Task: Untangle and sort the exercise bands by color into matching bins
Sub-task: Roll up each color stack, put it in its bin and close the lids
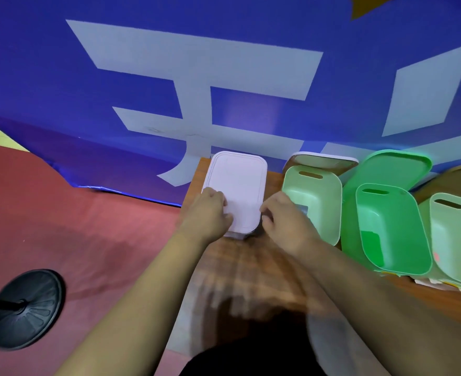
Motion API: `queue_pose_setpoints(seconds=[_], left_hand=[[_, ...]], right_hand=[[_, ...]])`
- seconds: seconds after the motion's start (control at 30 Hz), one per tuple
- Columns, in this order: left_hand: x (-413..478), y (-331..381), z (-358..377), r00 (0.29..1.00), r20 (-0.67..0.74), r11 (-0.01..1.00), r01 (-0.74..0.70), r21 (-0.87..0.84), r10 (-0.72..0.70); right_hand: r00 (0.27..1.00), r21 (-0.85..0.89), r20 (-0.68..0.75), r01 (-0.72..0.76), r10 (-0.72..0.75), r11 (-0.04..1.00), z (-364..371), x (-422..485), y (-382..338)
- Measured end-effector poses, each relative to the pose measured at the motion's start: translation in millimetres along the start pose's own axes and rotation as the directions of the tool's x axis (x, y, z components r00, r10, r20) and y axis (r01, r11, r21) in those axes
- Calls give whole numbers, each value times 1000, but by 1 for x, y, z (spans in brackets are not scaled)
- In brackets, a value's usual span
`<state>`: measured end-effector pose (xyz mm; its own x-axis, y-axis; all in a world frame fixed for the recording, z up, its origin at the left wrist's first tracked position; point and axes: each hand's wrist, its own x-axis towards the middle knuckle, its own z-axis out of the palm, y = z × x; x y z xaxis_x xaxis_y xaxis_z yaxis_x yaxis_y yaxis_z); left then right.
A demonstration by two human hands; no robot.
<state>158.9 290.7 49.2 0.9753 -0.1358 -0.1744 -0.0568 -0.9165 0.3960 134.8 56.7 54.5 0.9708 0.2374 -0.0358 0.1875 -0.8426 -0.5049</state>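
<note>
A pale pink bin with its lid [237,185] on stands at the far left of the wooden table [251,261]. My left hand [210,213] grips the lid's near left edge, fingers curled over it. My right hand [283,215] grips the near right corner of the same lid. To the right stand three open bins: a light green bin [316,210], a bright green bin [387,232] and another light green bin [457,240]. No exercise band shows plainly; something grey lies inside the first green bin behind my right hand.
A bright green lid [392,166] and a tan lid [321,161] lean behind the bins against a blue banner [169,77]. A black round stand base [25,308] sits on the red floor at the lower left. Papers lie under the right bins.
</note>
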Motion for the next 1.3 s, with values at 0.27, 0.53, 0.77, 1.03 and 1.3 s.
queue_pose_setpoints(seconds=[0.27,0.53,0.77,1.03,1.3], left_hand=[[52,102,-10,969,29,966,-242,-92,246],[96,170,-6,955,-82,952,-292,-96,285],[112,184,10,962,-34,955,-274,-112,272],[115,196,7,986,-48,979,-166,-116,161],[70,187,-1,937,-295,942,-257,-217,188]], right_hand=[[969,-118,-193,-180,156,977,-86,18,52],[945,-202,-258,-258,203,945,-126,34,90],[946,-287,-166,-315,277,905,-128,45,107],[936,-247,-158,-345,314,905,-132,50,112],[926,-147,-347,-210,148,967,-131,7,103]])
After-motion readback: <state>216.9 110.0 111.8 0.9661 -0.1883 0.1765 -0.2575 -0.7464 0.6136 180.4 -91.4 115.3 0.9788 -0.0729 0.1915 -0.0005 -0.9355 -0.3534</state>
